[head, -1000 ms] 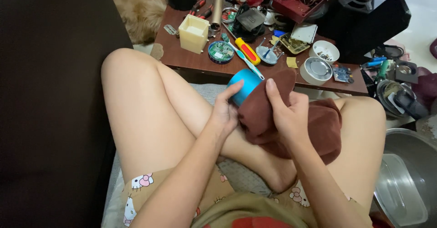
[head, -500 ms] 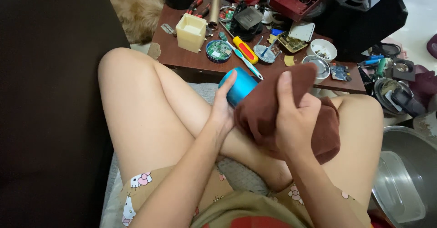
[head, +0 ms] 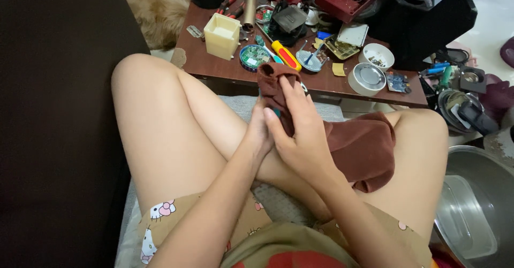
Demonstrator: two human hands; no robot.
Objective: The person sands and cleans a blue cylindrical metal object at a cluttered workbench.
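Note:
My right hand (head: 300, 134) presses a dark brown cloth (head: 361, 145) over a small blue round object, which is now almost fully hidden; only a sliver of teal shows at the cloth's edge. My left hand (head: 258, 131) grips that object from below and behind, mostly hidden by my right hand. The cloth's top end (head: 273, 78) is bunched over the object, and the rest drapes across my right thigh. Both hands sit above my crossed bare legs.
A low brown table (head: 214, 64) stands just beyond my knees, crowded with a cream square box (head: 221, 34), a round circuit board (head: 251, 56), a red-and-yellow screwdriver (head: 285, 55), white round tins (head: 367, 78) and other parts. A metal basin (head: 476, 204) sits at the right; a dark surface fills the left.
The brown cloth has been pulled up over the blue object, which showed plainly before and is now covered. Both hands have shifted slightly toward the table.

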